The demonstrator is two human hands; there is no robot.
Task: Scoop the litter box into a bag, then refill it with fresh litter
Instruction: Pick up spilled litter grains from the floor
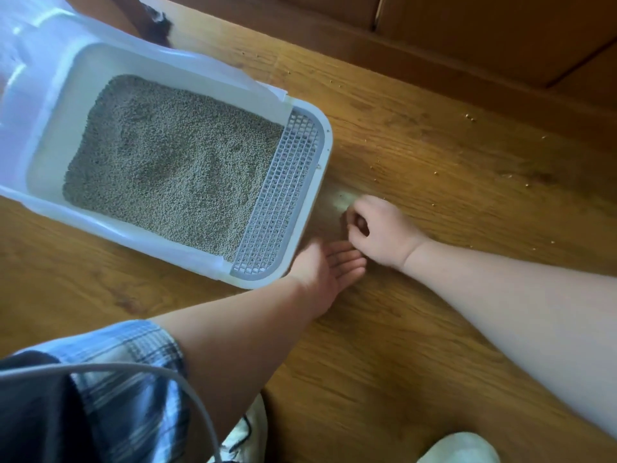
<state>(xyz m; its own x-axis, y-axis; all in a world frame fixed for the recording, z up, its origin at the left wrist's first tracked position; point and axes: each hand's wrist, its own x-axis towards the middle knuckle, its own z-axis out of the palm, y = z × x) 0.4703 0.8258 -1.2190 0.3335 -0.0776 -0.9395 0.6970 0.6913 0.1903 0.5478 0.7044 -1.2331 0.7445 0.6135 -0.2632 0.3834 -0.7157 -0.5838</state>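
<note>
A white rectangular plastic litter box (46, 128) sits on the brown wood-grain floor (417, 145), filling the 10 o'clock part of the view, its long axis running from 10 toward 4 o'clock. Grey pellet litter (173, 162) covers its bottom in an uneven layer with a few dents. A grey plastic grid step (283, 195) lines the box's near end. A translucent white hood (30, 35) rises over the far end at 11 o'clock.

Just off the grid end, at about 4 o'clock from the box, the left hand (329, 265) lies palm up and flat open, fingers together, close to the box corner. The right hand (377, 228) is directly beside it, curled with fingertips pinched together; it may be gripping a pellet, though that is too small to tell.

Scattered tan litter pellets (470, 117) dot the floor toward 2 and 3 o'clock.
</note>
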